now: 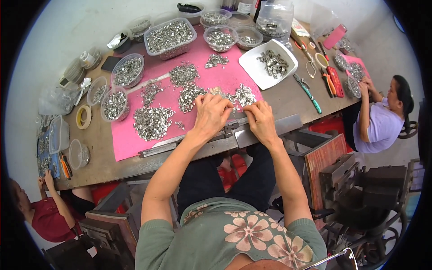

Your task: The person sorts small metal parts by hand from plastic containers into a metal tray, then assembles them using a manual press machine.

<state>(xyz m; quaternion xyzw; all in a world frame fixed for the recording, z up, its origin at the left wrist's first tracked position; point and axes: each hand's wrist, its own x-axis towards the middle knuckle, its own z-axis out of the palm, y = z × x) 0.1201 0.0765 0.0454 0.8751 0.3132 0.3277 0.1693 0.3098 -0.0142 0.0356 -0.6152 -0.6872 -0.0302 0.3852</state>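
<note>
Side by side at the table's near edge, my left hand [210, 113] and my right hand [262, 119] are both closed in a pinch. A small silvery metal piece [235, 109] shows at my left fingertips; whatever my right fingertips hold is too small to make out. Just beyond them, a pile of shiny metal pieces [245, 95] lies on the pink sheet [225, 69]. More heaps spread to the left, the largest being a metal pile [152, 123]. Below my hands runs a metal bar [207, 148] with a small raised fixture [230, 129].
Plastic tubs of metal parts [170, 40] line the back. A white tray [252, 67] with dark metal links stands right, near turquoise-handled pliers [310, 98]. Left are a tape roll [83, 117] and a round tub [78, 154]. Co-workers sit at left [51, 216] and right [380, 112].
</note>
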